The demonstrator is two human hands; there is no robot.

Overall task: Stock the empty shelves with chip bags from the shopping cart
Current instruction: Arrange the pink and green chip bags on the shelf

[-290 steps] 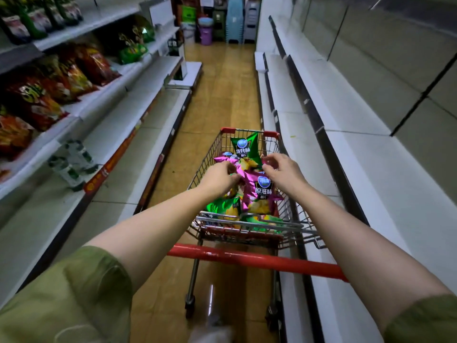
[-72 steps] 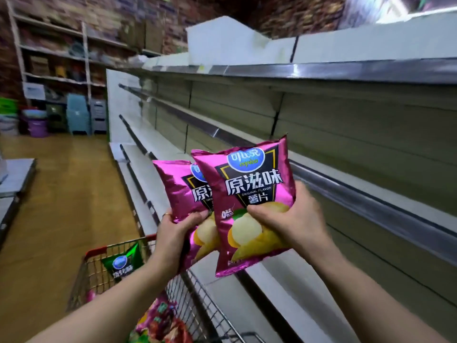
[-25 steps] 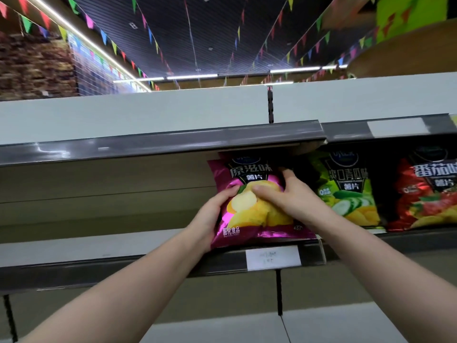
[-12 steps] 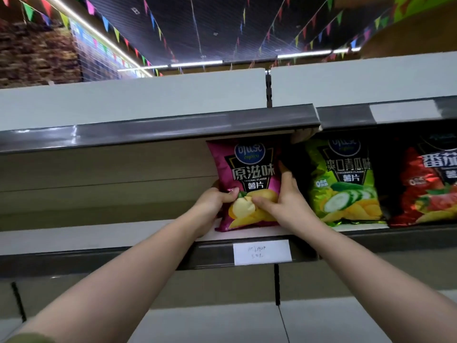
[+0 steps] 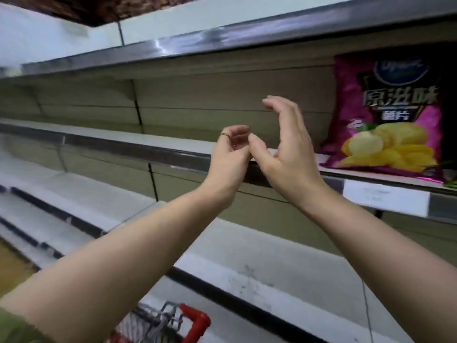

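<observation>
A pink chip bag (image 5: 385,115) stands upright on the upper shelf (image 5: 153,142) at the right, leaning on the back panel. Both hands hang in the air to its left and hold nothing. My left hand (image 5: 230,154), with a gold ring, has loosely curled fingers. My right hand (image 5: 286,144) is spread, fingers gently bent, a short gap away from the bag. A corner of the red shopping cart (image 5: 195,320) shows at the bottom; its contents are hidden.
The shelf left of the pink bag is bare. A white price label (image 5: 385,199) sits on the shelf rail under the bag. Lower shelves (image 5: 247,276) step down to the left, bare too. A strip of yellow floor (image 5: 12,266) shows at far left.
Both hands have let go of the pink bag, which stays on the shelf, and drawn back left. The view has swung left and down, bringing the cart corner into sight.
</observation>
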